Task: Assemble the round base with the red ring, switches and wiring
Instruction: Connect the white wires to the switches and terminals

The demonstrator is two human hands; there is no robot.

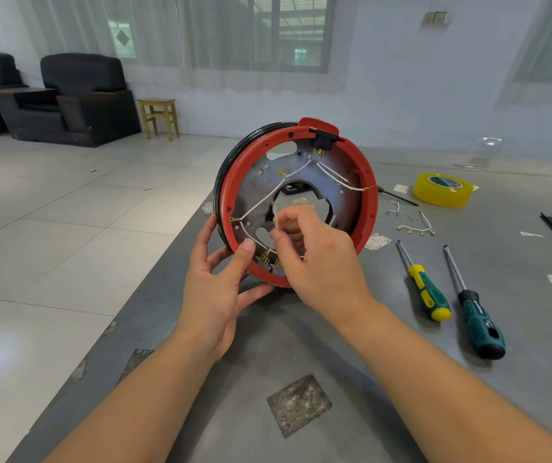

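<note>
The round base stands on edge on the grey table, its metal plate facing me inside a red ring. A black switch sits at the top of the ring, and brass terminals show at the bottom. White wires cross the plate. My left hand grips the base's lower left rim, thumb on the red ring. My right hand pinches a thin white wire in front of the plate's centre hole.
Two screwdrivers lie to the right on the table. Loose wires with brass lugs and a yellow tape roll lie further back right. The table's left edge runs close to the base, with tiled floor beyond.
</note>
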